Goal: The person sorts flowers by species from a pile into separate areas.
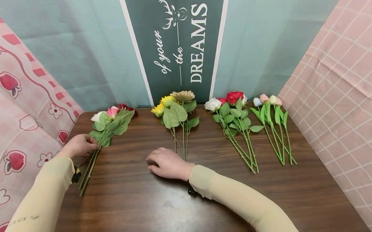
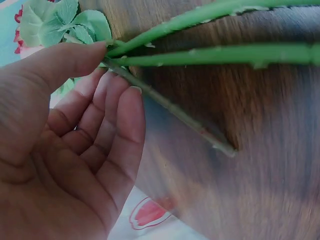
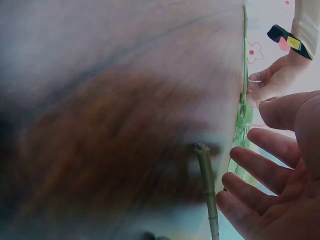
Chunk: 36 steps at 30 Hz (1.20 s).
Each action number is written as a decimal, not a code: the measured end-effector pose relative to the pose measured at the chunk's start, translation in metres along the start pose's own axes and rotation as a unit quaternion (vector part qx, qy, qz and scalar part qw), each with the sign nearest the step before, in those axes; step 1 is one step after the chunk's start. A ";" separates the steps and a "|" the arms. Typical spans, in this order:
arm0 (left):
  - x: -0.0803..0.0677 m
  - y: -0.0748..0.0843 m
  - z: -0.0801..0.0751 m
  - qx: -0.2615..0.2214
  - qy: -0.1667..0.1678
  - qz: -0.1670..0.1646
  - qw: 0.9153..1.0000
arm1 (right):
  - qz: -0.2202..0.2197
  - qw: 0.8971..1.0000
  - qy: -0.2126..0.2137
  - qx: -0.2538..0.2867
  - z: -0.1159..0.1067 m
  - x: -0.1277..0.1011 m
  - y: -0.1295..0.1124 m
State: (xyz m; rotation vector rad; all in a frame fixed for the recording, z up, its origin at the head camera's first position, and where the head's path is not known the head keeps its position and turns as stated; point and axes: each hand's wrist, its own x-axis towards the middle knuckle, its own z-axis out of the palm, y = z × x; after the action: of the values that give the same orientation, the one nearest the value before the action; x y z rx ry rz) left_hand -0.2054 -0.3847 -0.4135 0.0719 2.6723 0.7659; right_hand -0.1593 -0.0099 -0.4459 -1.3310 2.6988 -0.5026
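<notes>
At the left of the head view, my left hand [image 1: 79, 146] pinches the stems of a flower bunch [image 1: 113, 124] with white, pink and dark red blooms. Up close in the left wrist view, thumb and fingertips meet around the green stems [image 2: 200, 56], whose lower ends stick out past the hand. My right hand [image 1: 169, 163] hovers low over or rests on the table, fingers loosely bent and holding nothing. Just behind it lies a bunch of yellow and beige flowers [image 1: 174, 111]. One cut stem end [image 3: 206, 175] shows beside the right fingers in the right wrist view.
Red and white roses [image 1: 232, 110] lie right of centre on the brown wooden table [image 1: 140, 215]. Farther right are pale tulips [image 1: 273, 119] with green stems. A teal backdrop [image 1: 92, 47] hangs behind, and patterned pink cloths [image 1: 343, 88] flank the table.
</notes>
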 end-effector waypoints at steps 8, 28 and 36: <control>-0.008 -0.001 -0.005 0.074 0.042 0.042 0.996 | 0.010 1.000 -0.005 0.008 -0.004 -0.002 0.000; -0.015 0.062 0.033 -0.193 0.000 0.088 0.977 | 0.044 0.992 0.074 0.087 -0.039 -0.054 0.033; -0.002 0.135 0.076 -0.292 -0.011 0.126 0.948 | 0.124 0.957 0.179 0.189 -0.047 -0.089 0.058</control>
State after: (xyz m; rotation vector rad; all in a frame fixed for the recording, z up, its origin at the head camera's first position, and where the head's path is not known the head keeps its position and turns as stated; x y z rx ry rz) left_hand -0.1829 -0.2314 -0.4024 0.2700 2.3277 1.5933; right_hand -0.1588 0.1047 -0.4267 -0.8539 2.7761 -1.2573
